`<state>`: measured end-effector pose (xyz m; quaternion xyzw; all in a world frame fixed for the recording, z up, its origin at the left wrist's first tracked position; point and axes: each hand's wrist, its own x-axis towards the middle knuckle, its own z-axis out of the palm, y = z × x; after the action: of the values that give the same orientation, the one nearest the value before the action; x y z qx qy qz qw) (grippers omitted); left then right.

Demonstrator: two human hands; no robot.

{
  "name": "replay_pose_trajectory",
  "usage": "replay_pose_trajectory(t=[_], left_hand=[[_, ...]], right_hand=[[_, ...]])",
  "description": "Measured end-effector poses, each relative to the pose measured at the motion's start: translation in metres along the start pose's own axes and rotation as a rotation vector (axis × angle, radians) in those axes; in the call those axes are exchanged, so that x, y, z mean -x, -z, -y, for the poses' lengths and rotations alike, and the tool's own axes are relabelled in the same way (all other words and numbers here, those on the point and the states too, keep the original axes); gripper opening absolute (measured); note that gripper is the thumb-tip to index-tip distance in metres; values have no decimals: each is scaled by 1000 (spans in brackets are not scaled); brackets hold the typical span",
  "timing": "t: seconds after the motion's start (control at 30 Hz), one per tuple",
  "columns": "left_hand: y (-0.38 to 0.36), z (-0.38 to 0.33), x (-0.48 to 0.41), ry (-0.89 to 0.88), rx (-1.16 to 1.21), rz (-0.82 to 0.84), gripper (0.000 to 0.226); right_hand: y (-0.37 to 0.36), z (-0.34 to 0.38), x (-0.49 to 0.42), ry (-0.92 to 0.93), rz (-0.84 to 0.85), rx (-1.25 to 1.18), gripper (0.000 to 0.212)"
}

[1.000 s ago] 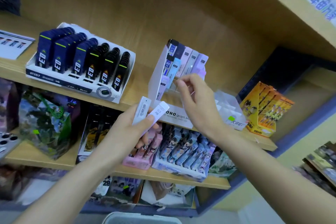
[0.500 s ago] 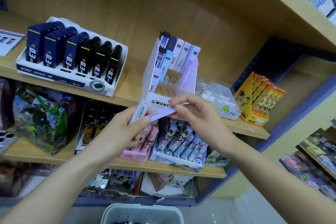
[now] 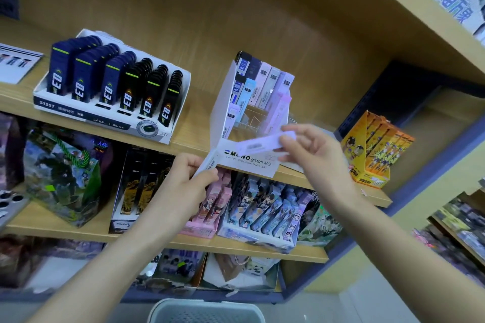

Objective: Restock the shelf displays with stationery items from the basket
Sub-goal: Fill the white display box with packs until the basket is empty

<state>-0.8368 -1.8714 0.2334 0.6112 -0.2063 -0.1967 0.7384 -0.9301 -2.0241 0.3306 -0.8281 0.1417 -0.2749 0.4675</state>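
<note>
Right hand (image 3: 315, 151) pinches a lilac lead case (image 3: 262, 144) before the partly filled display box (image 3: 249, 164); left hand (image 3: 187, 183) grips a white case (image 3: 207, 165); neither shelved yet; basket (image 3: 207, 309) below.

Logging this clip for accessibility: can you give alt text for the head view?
The right hand pinches a pale lilac lead case in front of a white MONO display box on a wooden shelf. The left hand holds a white case at its corner.

left hand (image 3: 181, 186): bare | right hand (image 3: 317, 155): bare | forearms: bare | nails: apparently short
</note>
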Motion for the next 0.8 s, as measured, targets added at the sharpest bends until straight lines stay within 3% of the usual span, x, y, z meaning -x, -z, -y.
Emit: replay_pose_trajectory(t=[0.2, 0.57, 0.8], left_hand=[[1, -3, 3, -85, -4, -35, 10], [6, -4, 1, -117, -36, -80, 8], [7, -5, 1, -108, -13, -79, 8]], right_hand=[[14, 10, -51, 264, -271, 224, 13], [-37, 13, -76, 326, 81, 479, 13], [-55, -10, -76, 399, 29, 495, 17]])
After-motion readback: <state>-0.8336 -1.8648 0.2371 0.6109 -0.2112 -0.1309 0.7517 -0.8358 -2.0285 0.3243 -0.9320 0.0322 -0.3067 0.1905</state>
